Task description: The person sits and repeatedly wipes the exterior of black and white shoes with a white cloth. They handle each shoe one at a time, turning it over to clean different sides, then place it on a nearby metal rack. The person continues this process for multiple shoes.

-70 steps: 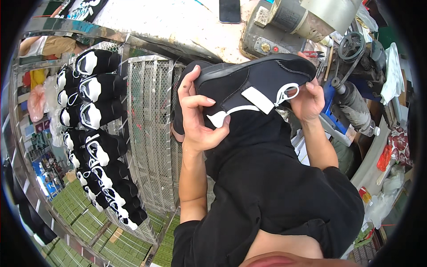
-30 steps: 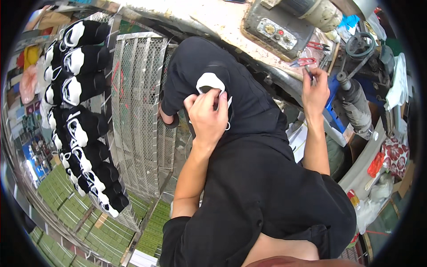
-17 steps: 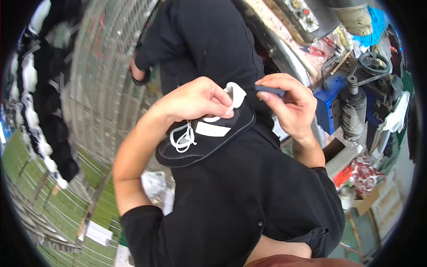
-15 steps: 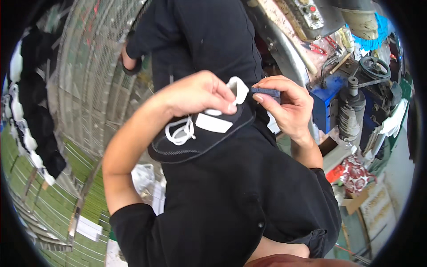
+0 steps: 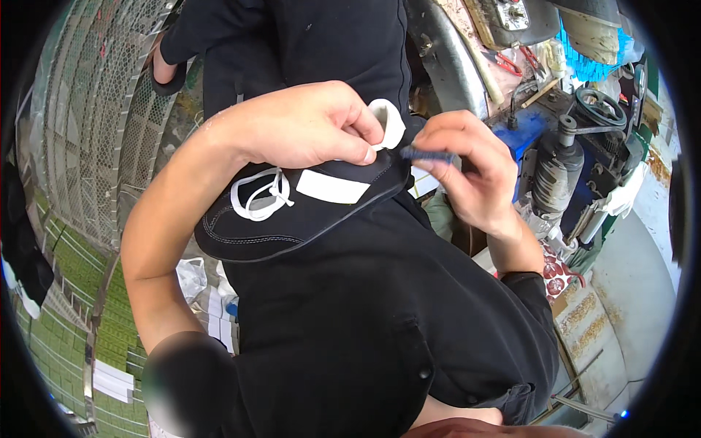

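Across my lap lies a black shoe (image 5: 255, 230) with pale double stitching round its toe, a white strip (image 5: 332, 187) on its side and a white lace (image 5: 257, 197) tied in a loop. My left hand (image 5: 321, 124) is closed on the shoe's upper, thumb and fingers pinching beside the white lining (image 5: 388, 124). My right hand (image 5: 475, 164) pinches a small dark blue block (image 5: 429, 155) between thumb and fingers. One end of the block sits close by the shoe's heel end; whether it touches cannot be told. The block is slightly blurred.
A wire mesh rack (image 5: 95, 109) stands at the left, above green slatted panels (image 5: 66, 306). On the right are a machine with a handwheel (image 5: 600, 107), red-handled pliers (image 5: 509, 64) and a metal cylinder (image 5: 558, 175). Another person's hand (image 5: 166, 69) shows at the upper left.
The shoe and my left hand have shifted left and slightly up in the picture. The blue block in my right hand has tilted slightly and stays near the shoe's heel end.
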Available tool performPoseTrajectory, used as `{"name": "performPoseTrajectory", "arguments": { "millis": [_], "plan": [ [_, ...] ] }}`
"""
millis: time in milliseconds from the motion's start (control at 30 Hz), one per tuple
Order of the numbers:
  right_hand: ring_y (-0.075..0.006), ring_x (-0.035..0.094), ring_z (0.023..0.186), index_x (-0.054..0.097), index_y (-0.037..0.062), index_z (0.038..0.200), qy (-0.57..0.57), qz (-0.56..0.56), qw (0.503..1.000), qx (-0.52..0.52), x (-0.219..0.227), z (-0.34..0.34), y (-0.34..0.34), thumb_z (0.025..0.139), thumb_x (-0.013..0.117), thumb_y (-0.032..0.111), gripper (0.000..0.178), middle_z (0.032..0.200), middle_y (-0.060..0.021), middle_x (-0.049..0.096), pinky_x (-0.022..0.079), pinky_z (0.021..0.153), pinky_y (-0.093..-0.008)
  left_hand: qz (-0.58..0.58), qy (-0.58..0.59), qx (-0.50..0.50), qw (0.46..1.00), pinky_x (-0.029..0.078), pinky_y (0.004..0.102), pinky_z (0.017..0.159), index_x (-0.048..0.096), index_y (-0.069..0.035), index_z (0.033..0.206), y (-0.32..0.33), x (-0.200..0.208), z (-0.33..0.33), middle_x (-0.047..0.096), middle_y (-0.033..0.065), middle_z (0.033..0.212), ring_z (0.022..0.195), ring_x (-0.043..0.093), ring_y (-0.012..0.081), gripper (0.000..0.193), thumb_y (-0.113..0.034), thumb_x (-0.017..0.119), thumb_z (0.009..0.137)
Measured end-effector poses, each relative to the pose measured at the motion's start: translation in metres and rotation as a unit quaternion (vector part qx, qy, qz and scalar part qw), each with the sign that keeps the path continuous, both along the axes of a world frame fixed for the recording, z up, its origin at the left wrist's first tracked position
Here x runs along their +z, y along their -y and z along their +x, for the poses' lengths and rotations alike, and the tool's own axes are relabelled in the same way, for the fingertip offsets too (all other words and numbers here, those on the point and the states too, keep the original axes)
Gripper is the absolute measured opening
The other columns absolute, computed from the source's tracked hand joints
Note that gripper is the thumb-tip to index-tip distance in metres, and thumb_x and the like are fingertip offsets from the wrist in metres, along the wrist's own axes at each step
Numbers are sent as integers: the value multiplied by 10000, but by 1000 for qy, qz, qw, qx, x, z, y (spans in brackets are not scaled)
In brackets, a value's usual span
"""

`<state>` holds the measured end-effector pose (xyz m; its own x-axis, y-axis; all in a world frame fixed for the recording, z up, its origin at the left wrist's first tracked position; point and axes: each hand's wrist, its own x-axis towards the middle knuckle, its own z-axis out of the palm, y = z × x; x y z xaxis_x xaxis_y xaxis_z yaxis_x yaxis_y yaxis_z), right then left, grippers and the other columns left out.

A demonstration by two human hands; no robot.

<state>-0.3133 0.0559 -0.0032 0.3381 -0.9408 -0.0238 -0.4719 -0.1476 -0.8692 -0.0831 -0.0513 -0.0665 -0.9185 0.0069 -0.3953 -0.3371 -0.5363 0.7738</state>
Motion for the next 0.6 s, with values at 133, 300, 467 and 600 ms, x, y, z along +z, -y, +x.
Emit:
{"name": "performPoseTrajectory", "arguments": {
  "millis": [133,300,467,600],
  "plan": [
    [-319,648,825,642,-24,1068,-87,-72,983,146,9,16,5,710,741,-46,371,987,-158,618,546,700,-364,1,1,6,1000,430,201,627,713,77,1061,-2,8,-8,678,-18,809,711,548,18,214,-73,655,919],
    [-219,572,731,613,-31,1017,-235,-156,924,259,16,22,10,748,660,96,301,850,-90,513,511,651,-329,-130,10,-62,990,428,225,576,734,50,994,3,14,-13,680,-1,732,641,544,32,179,-78,667,888],
    [-316,627,828,605,-26,1051,-282,-60,918,274,25,-5,23,741,663,27,320,957,-144,564,541,694,-398,-88,-14,-55,995,411,227,563,733,60,948,-3,2,-11,666,-19,720,618,525,33,154,-67,666,895],
    [-344,647,817,614,-31,1086,-183,-68,958,208,32,-6,28,686,697,-61,410,978,-160,592,545,661,-400,-20,12,6,1000,449,215,589,734,73,996,-10,1,-10,702,5,758,653,578,27,175,-56,653,911]
  ]
}}
